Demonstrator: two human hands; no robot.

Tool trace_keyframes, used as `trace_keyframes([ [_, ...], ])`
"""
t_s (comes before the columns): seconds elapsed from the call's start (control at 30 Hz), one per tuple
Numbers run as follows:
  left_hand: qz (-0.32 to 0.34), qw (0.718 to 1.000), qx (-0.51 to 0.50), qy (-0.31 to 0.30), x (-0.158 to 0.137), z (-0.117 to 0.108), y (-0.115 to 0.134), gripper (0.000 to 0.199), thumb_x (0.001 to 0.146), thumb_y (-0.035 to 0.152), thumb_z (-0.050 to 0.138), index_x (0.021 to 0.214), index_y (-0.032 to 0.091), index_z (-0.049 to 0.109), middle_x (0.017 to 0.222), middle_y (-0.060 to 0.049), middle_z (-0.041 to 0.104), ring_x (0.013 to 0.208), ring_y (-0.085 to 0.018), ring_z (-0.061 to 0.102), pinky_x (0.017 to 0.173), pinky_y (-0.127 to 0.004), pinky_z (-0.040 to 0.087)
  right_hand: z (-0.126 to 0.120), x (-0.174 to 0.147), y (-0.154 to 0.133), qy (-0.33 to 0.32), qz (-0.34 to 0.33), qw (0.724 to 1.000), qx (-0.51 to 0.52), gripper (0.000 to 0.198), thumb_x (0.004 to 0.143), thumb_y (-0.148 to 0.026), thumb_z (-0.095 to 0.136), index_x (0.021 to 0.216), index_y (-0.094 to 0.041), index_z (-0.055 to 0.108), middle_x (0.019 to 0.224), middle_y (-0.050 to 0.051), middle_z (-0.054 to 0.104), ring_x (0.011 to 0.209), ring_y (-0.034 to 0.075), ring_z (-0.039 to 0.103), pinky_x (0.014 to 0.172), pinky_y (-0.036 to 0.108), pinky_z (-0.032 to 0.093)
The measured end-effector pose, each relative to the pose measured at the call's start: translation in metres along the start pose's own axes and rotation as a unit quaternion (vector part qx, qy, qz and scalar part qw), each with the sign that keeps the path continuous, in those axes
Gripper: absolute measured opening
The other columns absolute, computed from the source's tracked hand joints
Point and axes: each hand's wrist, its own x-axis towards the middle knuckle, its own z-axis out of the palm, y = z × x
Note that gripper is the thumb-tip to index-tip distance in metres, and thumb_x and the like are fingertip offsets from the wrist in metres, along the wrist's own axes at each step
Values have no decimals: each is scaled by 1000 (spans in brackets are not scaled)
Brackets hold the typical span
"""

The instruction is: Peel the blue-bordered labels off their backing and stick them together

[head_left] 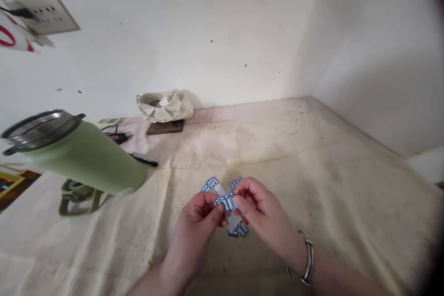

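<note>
Between my two hands is a small white piece with blue outlines (227,202), which looks like a paper sticker or card. My left hand (197,217) pinches its left end between thumb and forefinger. The right end is pinched by my right hand (262,212), which has a silver bracelet (308,259) at the wrist. Beneath and behind the hands, more blue-and-white pieces (211,184) lie on the cloth in a loose, crossing pile, partly hidden by my fingers. What is printed on the pieces is too small to read.
A tall green tumbler (93,157) stands at the left, a green lid with a loop handle (78,196) beside it. Farther back are a black pen (144,161), a phone (164,127) and a cream handbag (166,106). Walls border the cloth-covered table (329,194) behind and right.
</note>
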Motion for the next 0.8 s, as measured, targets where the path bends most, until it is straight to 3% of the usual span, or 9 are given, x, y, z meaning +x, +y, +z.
trace_keyframes([
  [0.13, -12, 999, -33, -12, 2, -2, -3, 9, 76, 23, 65, 76, 16, 59, 60, 3, 60, 55, -8, 53, 55, -19, 41, -2, 1, 3, -52, 25, 996, 70, 33, 91, -47, 35, 87, -18, 51, 68, -1, 55, 52, 10, 50, 47, 22, 41],
  [0.33, -22, 999, -44, 2, 3, -1, -3, 13, 73, 23, 68, 75, 15, 58, 59, 2, 59, 54, -8, 54, 55, -19, 43, -2, 3, 1, -61, 11, 998, -28, 15, 84, -28, 52, 72, -18, 52, 60, -3, 53, 53, 9, 48, 48, 19, 36],
  [0.8, -5, 1000, 17, 10, 1, 0, 0, 10, 73, 23, 66, 75, 16, 59, 58, 2, 62, 56, -10, 57, 58, -21, 45, -3, 3, 1, -67, 16, 997, -24, 20, 88, -30, 46, 73, -18, 52, 61, -2, 53, 55, 10, 49, 50, 21, 38],
])
